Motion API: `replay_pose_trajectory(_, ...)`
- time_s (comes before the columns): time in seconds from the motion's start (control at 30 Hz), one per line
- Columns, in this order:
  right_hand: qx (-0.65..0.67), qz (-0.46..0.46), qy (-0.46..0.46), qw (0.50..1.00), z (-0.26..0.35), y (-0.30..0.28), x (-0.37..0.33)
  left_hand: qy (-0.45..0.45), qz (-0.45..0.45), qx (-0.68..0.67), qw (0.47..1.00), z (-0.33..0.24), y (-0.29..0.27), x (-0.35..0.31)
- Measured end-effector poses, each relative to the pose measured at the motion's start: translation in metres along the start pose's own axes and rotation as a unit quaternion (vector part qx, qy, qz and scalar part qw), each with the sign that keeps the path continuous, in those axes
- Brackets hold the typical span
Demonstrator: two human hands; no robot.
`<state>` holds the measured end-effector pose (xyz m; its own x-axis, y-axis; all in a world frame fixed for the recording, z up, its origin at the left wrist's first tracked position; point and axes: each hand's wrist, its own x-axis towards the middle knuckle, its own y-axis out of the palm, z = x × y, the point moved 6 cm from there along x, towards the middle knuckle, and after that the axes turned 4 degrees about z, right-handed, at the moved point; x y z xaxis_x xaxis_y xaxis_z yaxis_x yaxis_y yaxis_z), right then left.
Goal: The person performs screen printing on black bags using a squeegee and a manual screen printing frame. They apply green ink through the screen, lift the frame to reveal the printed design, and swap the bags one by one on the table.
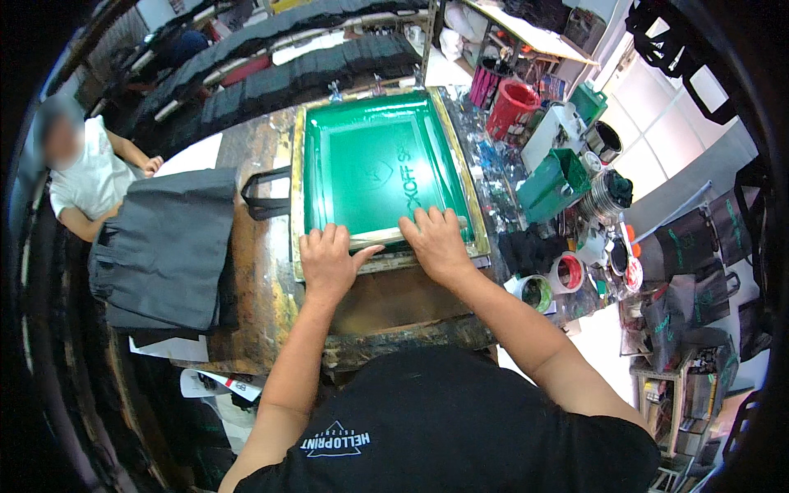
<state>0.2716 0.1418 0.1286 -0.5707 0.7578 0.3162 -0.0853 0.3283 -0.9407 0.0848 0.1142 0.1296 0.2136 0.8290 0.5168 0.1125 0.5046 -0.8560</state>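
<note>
A screen-printing frame [298, 156] lies on the worktable, its mesh [370, 148] covered in green ink, with a faint emblem and lettering showing through. Along its near side lies a squeegee with a pale wooden handle [374, 238]. My left hand [327, 259] grips the squeegee's left end, thumb stretched along the near side. Toward the other end, the fingers of my right hand [437, 245] are bent over the same handle. The squeegee's blade is hidden. A black bag handle [265, 197] sticks out from under the frame's left side; the rest of that bag is out of sight.
Dark fabric bags [168, 246] are stacked left of the frame, by a person [90, 164] in a white shirt. Right of it stand a red bucket [513, 111], a green container [552, 185] and open ink tubs [567, 271]. Racks of dark bags [312, 78] line the back.
</note>
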Motion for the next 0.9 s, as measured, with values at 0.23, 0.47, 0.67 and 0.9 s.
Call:
replay_pose_trajectory(0.23,-0.003,0.040,0.026,0.999,-0.008,0.012,-0.001,0.048,-0.002,-0.129,0.991,0.012,-0.001,-0.011)
replay_pose_trajectory(0.47,0.050,0.033,0.026,0.998,0.013,-0.002,-0.017,-0.232,0.088,-0.097,0.964,0.093,0.017,-0.101)
replay_pose_trajectory(0.67,0.069,0.009,-0.007,0.998,0.008,-0.008,-0.021,-0.251,0.108,-0.111,0.955,0.104,0.036,-0.111)
replay_pose_trajectory(0.9,0.080,0.027,0.008,0.996,-0.003,-0.009,-0.001,-0.226,0.047,-0.098,0.968,0.099,0.019,-0.107)
